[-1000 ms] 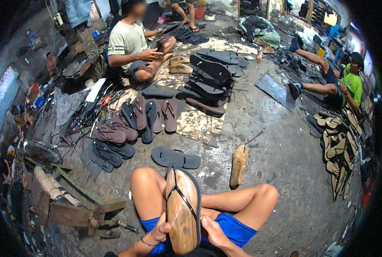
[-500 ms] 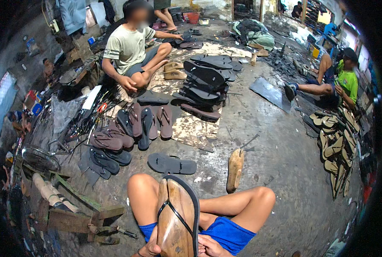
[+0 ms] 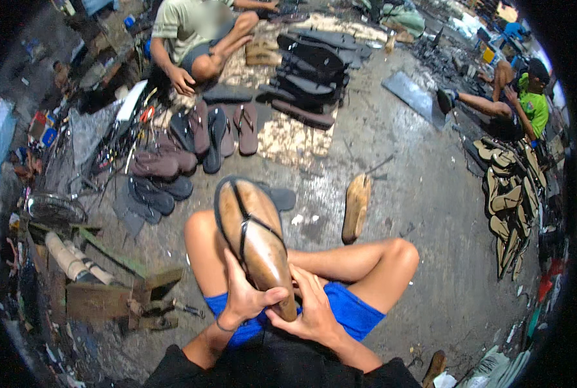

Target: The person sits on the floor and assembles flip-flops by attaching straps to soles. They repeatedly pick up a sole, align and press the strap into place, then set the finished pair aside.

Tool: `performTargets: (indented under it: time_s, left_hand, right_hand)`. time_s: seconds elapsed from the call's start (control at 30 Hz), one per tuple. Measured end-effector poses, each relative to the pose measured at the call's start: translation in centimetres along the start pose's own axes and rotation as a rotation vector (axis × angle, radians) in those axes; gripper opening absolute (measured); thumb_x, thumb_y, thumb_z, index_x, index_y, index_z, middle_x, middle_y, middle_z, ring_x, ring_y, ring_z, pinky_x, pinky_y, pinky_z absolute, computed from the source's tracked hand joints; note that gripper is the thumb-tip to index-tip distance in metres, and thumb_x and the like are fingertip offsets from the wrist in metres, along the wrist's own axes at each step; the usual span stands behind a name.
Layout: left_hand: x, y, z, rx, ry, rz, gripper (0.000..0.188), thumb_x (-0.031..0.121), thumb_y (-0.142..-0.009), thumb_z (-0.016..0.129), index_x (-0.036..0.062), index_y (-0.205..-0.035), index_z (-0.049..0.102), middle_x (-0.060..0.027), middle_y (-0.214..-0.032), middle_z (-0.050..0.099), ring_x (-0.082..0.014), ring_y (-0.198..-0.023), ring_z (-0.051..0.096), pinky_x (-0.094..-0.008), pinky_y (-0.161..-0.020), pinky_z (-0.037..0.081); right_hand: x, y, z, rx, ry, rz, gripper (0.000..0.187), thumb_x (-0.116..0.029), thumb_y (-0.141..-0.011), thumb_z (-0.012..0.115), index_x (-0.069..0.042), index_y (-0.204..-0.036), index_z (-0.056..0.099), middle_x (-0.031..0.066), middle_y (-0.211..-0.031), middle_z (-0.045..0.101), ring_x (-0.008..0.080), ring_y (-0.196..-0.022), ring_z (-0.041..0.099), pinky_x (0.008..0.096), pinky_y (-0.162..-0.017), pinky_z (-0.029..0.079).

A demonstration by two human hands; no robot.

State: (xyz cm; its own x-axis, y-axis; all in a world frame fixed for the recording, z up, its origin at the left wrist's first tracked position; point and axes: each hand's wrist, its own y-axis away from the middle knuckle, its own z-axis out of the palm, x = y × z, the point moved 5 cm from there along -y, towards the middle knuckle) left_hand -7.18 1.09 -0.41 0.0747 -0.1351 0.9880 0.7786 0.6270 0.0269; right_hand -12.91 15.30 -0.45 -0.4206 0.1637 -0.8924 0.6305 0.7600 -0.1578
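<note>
1. Fingers and thumb of the left hand (image 3: pixel 244 297), in the head view, are closing around a wooden last (image 3: pixel 262 249) from its left.
2. The right hand (image 3: pixel 313 307) is gripping its narrow lower end.
3. A black strap (image 3: pixel 245 220) is crossing the last, and a dark sole (image 3: pixel 218 215) is showing along its far edge.
4. The last is tilting above the crossed legs (image 3: pixel 347 260), partly hiding a grey sole (image 3: pixel 283 198) beyond.

Wooden last (image 3: pixel 267 252): brown, glossy, foot-shaped | dark flip-flop (image 3: pixel 245 218): sole behind it, black Y-shaped strap (image 3: pixel 264 224) across its top | toe end away from me, leaning left | heel end between my left hand (image 3: pixel 250 296) and right hand (image 3: pixel 312 309)
</note>
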Motion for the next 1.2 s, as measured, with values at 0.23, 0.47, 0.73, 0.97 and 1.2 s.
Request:
performTargets:
  time_s: [0.23,0.47,0.73,0.97,1.2]
  left_hand:
    - [2.6,0.6,1.2,-0.307,-0.44,-0.079,0.133,0.053,-0.05,0.096,-0.0103,-0.138,0.018,-0.0279,-0.128,0.051,-0.0342,-0.123,0.053,-0.0431,-0.104,0.042]
    - [2.5,-0.3,0.5,-0.378,-0.854,0.162,0.028,0.027,-0.097,0.059,0.0008,-0.093,0.068,-0.0099,-0.081,0.067,-0.0228,-0.086,0.063,-0.0353,-0.078,0.047]
    - [-2.6,7.7,2.6,-0.637,-0.218,-0.546,0.031,0.029,-0.106,0.043,0.0035,-0.089,0.049,-0.0048,-0.07,0.045,-0.0106,-0.068,0.043,-0.0315,-0.063,0.042]
    - [-1.4,9.6,1.9,-0.655,-0.101,-0.577,0.033,0.026,-0.107,0.04,0.0035,-0.085,0.047,-0.0014,-0.073,0.043,-0.0107,-0.07,0.042,-0.0296,-0.064,0.04]
    - [-2.3,9.6,-2.1,-0.69,0.017,-0.755,0.038,0.026,-0.107,0.041,0.0044,-0.079,0.053,-0.0009,-0.079,0.053,-0.0119,-0.075,0.051,-0.0287,-0.073,0.044]
  right_hand:
    - [0.5,0.6,0.0,-0.094,-1.092,0.175,0.114,-0.029,-0.071,0.084,0.0,-0.153,0.01,0.0206,-0.146,0.041,0.0314,-0.135,0.043,0.0428,-0.113,0.032]
    - [3.6,4.0,0.5,0.434,-1.701,0.496,0.098,-0.037,-0.066,0.07,0.005,-0.147,0.032,0.0284,-0.139,0.048,0.0411,-0.12,0.057,0.0502,-0.103,0.048]
    - [-0.1,7.8,-1.2,0.709,-1.644,0.647,0.088,-0.032,-0.068,0.062,0.004,-0.144,0.037,0.0248,-0.132,0.056,0.0372,-0.116,0.06,0.0475,-0.103,0.047]
    - [0.2,9.5,-1.8,0.629,-1.637,0.722,0.085,-0.032,-0.07,0.059,0.005,-0.144,0.038,0.0254,-0.131,0.058,0.0372,-0.118,0.059,0.0477,-0.104,0.046]
    - [6.6,11.6,-8.4,0.92,-1.643,0.284,0.083,-0.045,-0.075,0.06,0.006,-0.139,0.042,0.0291,-0.13,0.056,0.043,-0.115,0.058,0.0555,-0.099,0.049]
